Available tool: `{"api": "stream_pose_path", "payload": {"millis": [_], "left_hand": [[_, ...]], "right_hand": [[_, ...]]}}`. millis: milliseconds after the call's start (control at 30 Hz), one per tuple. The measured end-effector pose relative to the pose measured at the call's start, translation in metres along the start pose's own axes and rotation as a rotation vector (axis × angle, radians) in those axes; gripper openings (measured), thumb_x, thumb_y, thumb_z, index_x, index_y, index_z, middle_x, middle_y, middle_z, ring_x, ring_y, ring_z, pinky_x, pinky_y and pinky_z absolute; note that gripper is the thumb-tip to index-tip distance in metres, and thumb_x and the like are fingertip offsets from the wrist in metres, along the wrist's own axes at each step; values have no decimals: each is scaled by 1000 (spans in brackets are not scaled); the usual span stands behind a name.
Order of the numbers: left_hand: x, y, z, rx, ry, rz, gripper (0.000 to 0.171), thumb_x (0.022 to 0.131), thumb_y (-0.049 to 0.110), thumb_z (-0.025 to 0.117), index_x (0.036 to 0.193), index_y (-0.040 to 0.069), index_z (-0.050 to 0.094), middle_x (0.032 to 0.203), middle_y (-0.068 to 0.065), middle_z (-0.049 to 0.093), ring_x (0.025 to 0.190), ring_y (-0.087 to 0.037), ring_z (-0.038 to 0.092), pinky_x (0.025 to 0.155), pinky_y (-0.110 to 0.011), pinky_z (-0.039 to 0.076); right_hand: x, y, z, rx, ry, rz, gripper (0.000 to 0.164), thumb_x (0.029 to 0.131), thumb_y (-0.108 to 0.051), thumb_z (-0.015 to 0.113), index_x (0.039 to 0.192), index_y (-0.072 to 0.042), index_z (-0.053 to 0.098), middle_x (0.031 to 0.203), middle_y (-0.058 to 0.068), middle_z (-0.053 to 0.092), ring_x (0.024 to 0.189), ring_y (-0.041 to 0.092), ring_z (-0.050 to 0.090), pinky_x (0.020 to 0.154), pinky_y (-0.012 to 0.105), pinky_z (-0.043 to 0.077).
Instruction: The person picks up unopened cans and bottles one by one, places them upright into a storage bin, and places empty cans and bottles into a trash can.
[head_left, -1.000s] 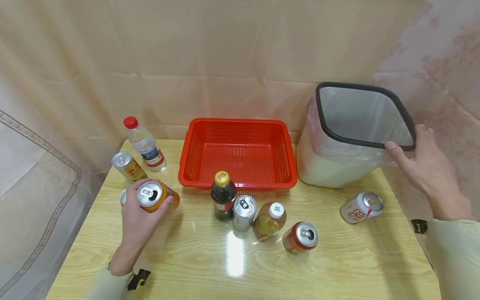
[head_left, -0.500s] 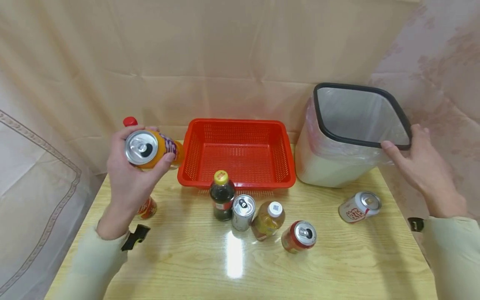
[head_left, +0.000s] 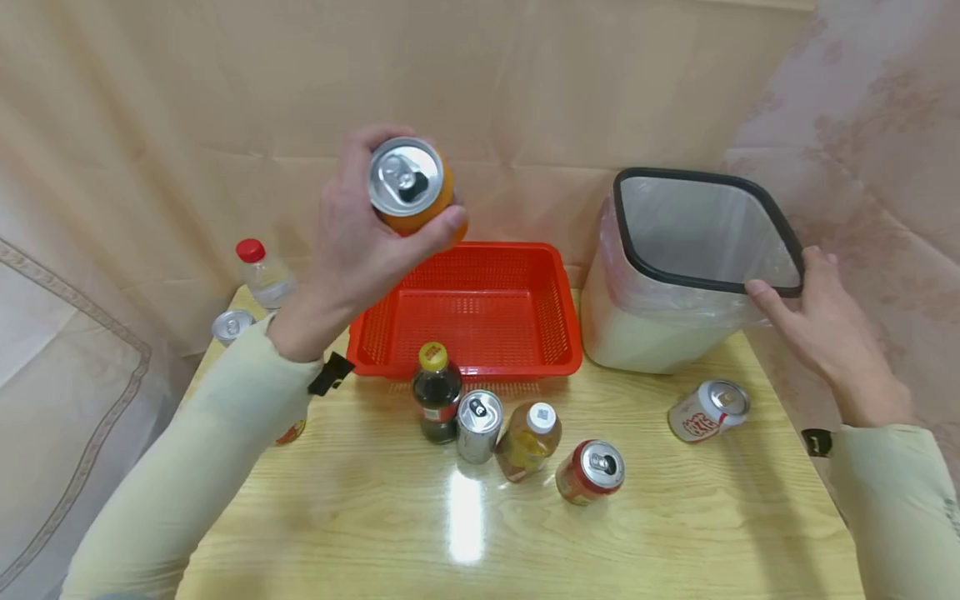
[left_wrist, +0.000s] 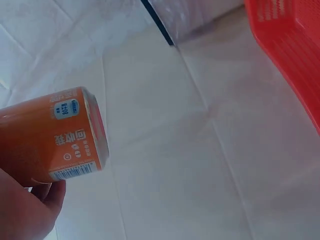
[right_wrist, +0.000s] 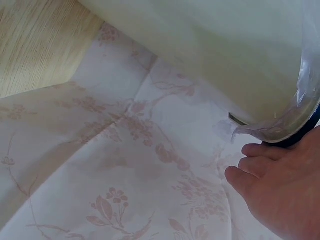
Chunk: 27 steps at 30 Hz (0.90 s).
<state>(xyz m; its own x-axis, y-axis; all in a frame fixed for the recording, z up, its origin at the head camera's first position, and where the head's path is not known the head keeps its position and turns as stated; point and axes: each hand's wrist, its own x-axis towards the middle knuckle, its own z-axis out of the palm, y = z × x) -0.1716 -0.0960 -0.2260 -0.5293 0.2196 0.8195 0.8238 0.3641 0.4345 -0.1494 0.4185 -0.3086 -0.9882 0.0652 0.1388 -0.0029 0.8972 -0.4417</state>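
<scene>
Our left hand (head_left: pixel 351 221) grips an orange can (head_left: pixel 412 185) aloft, a red basket (head_left: pixel 517 369) below it; our right hand (head_left: pixel 834 325) grips the black rim (head_left: pixel 697 282) of a bin (head_left: pixel 626 333) lined with thin plastic (head_left: pixel 667 298).

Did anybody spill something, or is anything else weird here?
Nothing stands out as odd. The bright white patch on the table looks like reflected light, not a spill. The orange can in the left hand is open, but I see no drips.
</scene>
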Motion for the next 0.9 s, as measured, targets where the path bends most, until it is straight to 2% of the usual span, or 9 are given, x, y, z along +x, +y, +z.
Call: {"api": "stream_pose_path", "payload": {"millis": [133, 233, 433, 567, 700, 833, 900], "left_hand": [[24, 7, 23, -65, -59, -103, 63, 86, 23, 81, 132, -5, 48, 124, -13, 64, 113, -16, 62, 98, -26, 51], [40, 11, 39, -81, -129, -166, 63, 88, 28, 79, 136, 0, 48, 130, -10, 59, 118, -12, 58, 100, -22, 49], [71, 17, 70, -77, -216, -235, 68, 90, 37, 77, 143, 7, 47, 138, -6, 48, 125, -10, 50, 100, -18, 46], [87, 24, 91, -97, -267, -259, 72, 89, 40, 77, 146, 9, 46, 140, -6, 44, 126, -9, 47, 99, -16, 45], [100, 31, 113, -97, -346, -252, 75, 89, 41, 78, 147, 8, 44, 141, -5, 46, 125, -9, 48, 99, -13, 43], [106, 38, 141, -89, -429, -240, 80, 88, 40, 81, 149, 6, 42, 142, -4, 49, 126, -9, 49, 99, -9, 39], [106, 42, 156, -73, -460, -244, 81, 88, 41, 81, 150, 7, 41, 143, -3, 49, 127, -8, 48, 99, -7, 36]], "right_hand": [[3, 1, 0, 7, -5, -17, 80, 104, -51, 53, 152, 7, 25, 168, 30, 4, 155, 43, -8, 110, 81, 15], [4, 2, 0, 9, -9, -19, 83, 104, -50, 52, 156, 7, 21, 168, 31, 3, 155, 43, -9, 112, 79, 13], [4, 2, 1, -3, -12, -20, 87, 105, -49, 50, 159, 8, 12, 168, 32, -1, 155, 45, -9, 114, 78, 11], [4, 1, 1, -6, -10, -31, 86, 105, -47, 50, 159, 8, 13, 167, 33, 0, 154, 47, -8, 113, 78, 12], [4, 1, 1, 3, -3, -39, 84, 105, -48, 52, 157, 8, 18, 167, 32, 3, 155, 46, -6, 111, 80, 14], [0, 2, 2, 8, -11, -27, 86, 104, -49, 53, 159, 7, 15, 168, 31, -1, 154, 47, -7, 110, 80, 14], [-1, 3, 1, 10, -14, -18, 87, 104, -49, 52, 159, 6, 14, 168, 31, -3, 153, 52, -2, 108, 82, 16]]}}
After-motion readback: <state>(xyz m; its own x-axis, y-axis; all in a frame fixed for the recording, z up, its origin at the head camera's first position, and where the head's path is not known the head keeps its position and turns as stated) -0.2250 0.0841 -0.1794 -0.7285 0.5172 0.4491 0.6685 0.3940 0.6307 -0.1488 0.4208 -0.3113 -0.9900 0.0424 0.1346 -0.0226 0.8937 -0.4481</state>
